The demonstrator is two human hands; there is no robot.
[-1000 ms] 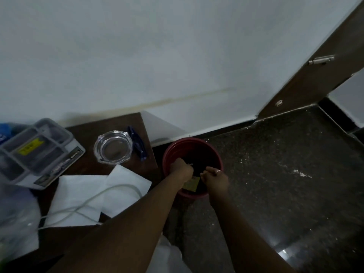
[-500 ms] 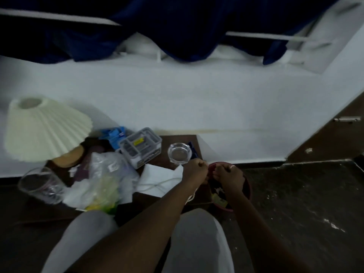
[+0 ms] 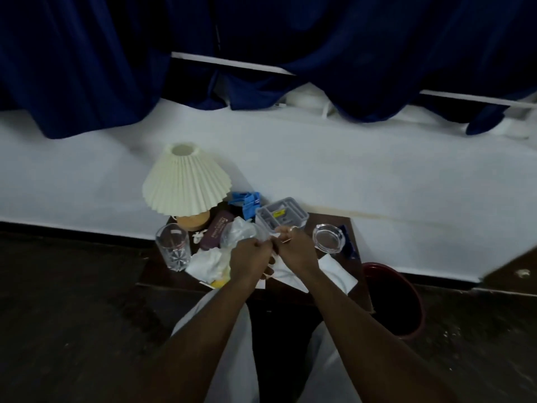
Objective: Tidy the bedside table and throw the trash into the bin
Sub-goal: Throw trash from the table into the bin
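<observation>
The dark wooden bedside table (image 3: 154, 273) holds clutter. My left hand (image 3: 251, 255) and my right hand (image 3: 295, 247) meet over its middle, fingers closed on the edge of a clear plastic bag (image 3: 239, 234); the exact grip is partly hidden. Crumpled white tissue (image 3: 205, 264) and something yellow (image 3: 219, 283) lie under my left hand. White napkins (image 3: 334, 271) lie flat under my right wrist. The red bin (image 3: 418, 312) stands on the floor right of the table.
A pleated cream lamp (image 3: 186, 184) stands at the back left, a cut-glass tumbler (image 3: 173, 250) in front of it. A maroon case (image 3: 216, 232), blue packet (image 3: 245, 203), grey organiser box (image 3: 282, 215) and glass ashtray (image 3: 329, 238) share the table. Blue curtains hang behind.
Both hands left the bin and moved left over the table, closing at the clear plastic bag. The view swung up and left, bringing the lamp and curtains in.
</observation>
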